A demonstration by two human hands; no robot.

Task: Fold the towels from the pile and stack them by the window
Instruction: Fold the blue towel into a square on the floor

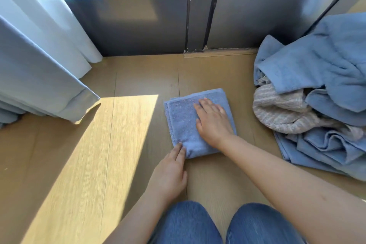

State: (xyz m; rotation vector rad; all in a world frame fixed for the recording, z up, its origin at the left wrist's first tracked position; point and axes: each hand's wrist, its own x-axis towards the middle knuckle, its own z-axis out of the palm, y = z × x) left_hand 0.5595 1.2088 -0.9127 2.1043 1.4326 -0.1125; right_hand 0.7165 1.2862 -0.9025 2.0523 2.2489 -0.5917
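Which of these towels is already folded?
The blue towel lying flat on the floor, with the right hand resting on it; the others lie crumpled in the pile to its right.

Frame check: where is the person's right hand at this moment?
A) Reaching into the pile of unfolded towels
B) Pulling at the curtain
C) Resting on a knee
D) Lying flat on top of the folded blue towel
D: the right hand lies palm down with straight fingers on the folded blue towel, while the pile sits untouched off to the right.
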